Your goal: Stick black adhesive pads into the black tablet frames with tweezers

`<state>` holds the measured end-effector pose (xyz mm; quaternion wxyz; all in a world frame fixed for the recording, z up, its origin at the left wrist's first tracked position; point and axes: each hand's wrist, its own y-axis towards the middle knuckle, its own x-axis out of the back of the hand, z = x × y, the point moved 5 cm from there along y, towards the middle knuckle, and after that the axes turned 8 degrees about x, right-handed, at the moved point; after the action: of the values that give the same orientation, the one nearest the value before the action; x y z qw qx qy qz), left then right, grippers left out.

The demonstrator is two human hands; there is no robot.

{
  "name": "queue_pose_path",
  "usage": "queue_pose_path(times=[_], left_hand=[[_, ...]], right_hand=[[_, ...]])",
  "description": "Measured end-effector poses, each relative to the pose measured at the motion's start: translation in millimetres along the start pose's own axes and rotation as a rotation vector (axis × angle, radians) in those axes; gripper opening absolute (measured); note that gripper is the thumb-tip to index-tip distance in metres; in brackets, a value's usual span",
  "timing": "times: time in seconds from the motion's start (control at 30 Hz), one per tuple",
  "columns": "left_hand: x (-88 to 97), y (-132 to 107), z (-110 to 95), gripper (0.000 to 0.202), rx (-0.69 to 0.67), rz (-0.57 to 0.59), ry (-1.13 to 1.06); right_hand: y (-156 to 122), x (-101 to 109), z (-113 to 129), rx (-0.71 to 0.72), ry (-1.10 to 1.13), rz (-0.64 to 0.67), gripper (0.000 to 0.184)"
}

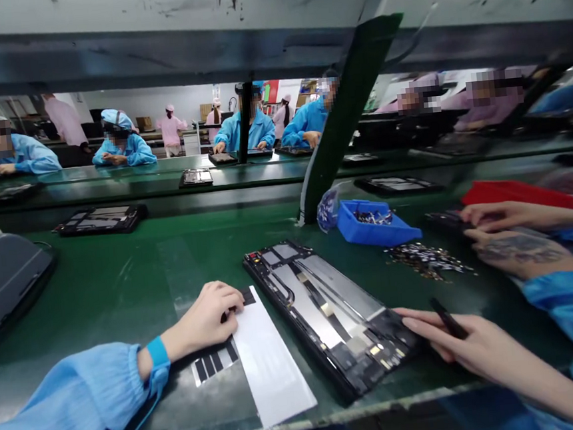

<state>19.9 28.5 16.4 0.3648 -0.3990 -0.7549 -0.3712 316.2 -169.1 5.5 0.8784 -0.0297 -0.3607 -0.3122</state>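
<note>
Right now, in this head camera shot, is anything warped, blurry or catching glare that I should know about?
In the head view, the wide lens bows the dark shelf beam and stretches the right forearm toward the frame's edge; a pale sheen lies on the green bench mat; the opened tablet looks sharp.

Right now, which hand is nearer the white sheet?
Left. The left hand is at the upper end of the white sheet; the right hand, holding a black tool, is farther off, beyond the open tablet housing.
</note>
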Motion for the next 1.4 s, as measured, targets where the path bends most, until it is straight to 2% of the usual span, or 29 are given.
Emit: queue_pose_path(times=[0.1, 0.17, 0.2, 0.3, 0.4, 0.5, 0.6, 0.73, 1.03, 1.23, 1.33, 1.4], left_hand=[[3.3, 7, 3, 0.024, 0.078, 0.011, -0.026], [5.1, 13, 6, 0.024, 0.071, 0.015, -0.053], [5.6, 15, 8, 0.024, 0.056, 0.022, -0.071], [5.3, 20, 17, 0.021, -0.001, 0.086, -0.150], [5.9, 22, 24, 0.018, -0.037, 0.138, -0.239], [7.0, 22, 26, 0.014, -0.035, 0.141, -0.277], [6.2, 22, 24, 0.014, -0.037, 0.151, -0.286], [5.1, 22, 23, 0.015, -0.025, 0.163, -0.305], [4.3, 22, 22, 0.014, -0.008, 0.179, -0.296], [4.9, 22, 22, 0.016, -0.002, 0.156, -0.264], [4.0, 21, 24, 0.016, -0.017, 0.158, -0.285], [4.3, 20, 25, 0.015, -0.020, 0.164, -0.293]], right_hand=[[4, 8, 37, 0.137, -0.115, -0.111, 0.039], [11, -5, 75, 0.250, -0.009, -0.106, 0.045], [16, -18, 95, 0.323, 0.081, -0.048, 0.046], [26, -74, 147, 0.465, 0.292, 0.298, 0.043], [32, -124, 176, 0.624, 0.363, 0.538, 0.027], [38, -154, 180, 0.675, 0.437, 0.627, 0.013], [38, -167, 174, 0.660, 0.444, 0.650, 0.010], [34, -165, 173, 0.679, 0.411, 0.602, 0.008], [35, -164, 172, 0.631, 0.379, 0.587, 0.008], [33, -166, 181, 0.690, 0.249, 0.543, 0.013], [26, -159, 187, 0.684, 0.280, 0.556, 0.017], [22, -148, 185, 0.679, 0.318, 0.536, 0.018]])
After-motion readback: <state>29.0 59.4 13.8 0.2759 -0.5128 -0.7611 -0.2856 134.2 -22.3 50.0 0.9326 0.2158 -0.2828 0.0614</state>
